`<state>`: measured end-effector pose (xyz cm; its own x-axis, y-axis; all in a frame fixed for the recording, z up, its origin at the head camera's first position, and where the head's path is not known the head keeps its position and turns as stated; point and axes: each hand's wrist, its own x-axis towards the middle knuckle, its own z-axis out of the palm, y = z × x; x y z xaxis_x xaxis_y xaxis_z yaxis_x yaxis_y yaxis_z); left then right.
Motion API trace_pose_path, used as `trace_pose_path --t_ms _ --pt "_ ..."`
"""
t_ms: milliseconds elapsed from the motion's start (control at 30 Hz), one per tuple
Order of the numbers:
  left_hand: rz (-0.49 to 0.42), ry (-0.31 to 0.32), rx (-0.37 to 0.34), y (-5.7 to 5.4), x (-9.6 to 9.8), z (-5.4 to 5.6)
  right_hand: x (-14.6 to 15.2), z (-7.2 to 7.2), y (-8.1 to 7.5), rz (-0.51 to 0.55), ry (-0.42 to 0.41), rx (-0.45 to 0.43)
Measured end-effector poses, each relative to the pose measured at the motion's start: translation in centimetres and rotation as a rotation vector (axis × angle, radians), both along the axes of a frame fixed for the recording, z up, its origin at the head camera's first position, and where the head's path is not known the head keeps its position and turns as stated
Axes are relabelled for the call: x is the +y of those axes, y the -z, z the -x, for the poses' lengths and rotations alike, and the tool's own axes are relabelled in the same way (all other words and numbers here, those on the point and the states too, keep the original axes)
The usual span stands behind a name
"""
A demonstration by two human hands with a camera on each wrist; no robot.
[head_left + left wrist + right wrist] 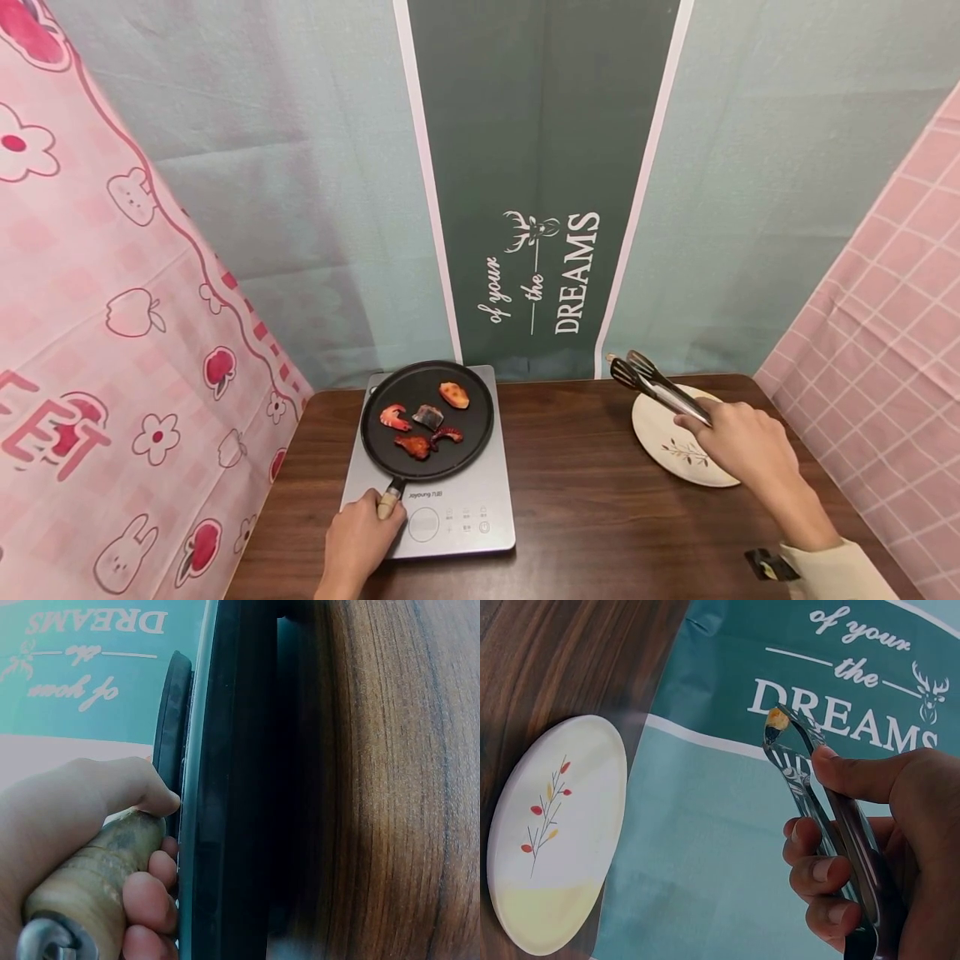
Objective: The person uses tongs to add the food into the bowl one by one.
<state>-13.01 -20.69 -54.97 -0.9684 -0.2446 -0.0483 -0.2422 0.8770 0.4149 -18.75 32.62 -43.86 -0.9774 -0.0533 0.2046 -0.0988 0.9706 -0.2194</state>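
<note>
My left hand grips the wooden handle of a black frying pan. In the pan lie a shrimp, a dark-skinned fish chunk, a curled tentacle, a reddish-brown meat piece and an oval orange-yellow piece. My right hand holds metal tongs over a white plate with a twig print. Between the tong tips, a small yellow-and-dark food piece is pinched; its kind is unclear.
Under the pan is a silver induction cooker on the brown wooden table. A small dark packet-like thing lies by the right sleeve. Printed cloths hang at the back and both sides.
</note>
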Motion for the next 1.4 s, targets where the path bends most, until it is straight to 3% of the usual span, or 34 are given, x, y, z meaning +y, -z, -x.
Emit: trace_pose_path --t_ms 1400 --pt "-0.004 -0.002 0.014 -0.1 0.1 -0.1 -3.6 0.8 -0.1 -0.012 -0.051 0.025"
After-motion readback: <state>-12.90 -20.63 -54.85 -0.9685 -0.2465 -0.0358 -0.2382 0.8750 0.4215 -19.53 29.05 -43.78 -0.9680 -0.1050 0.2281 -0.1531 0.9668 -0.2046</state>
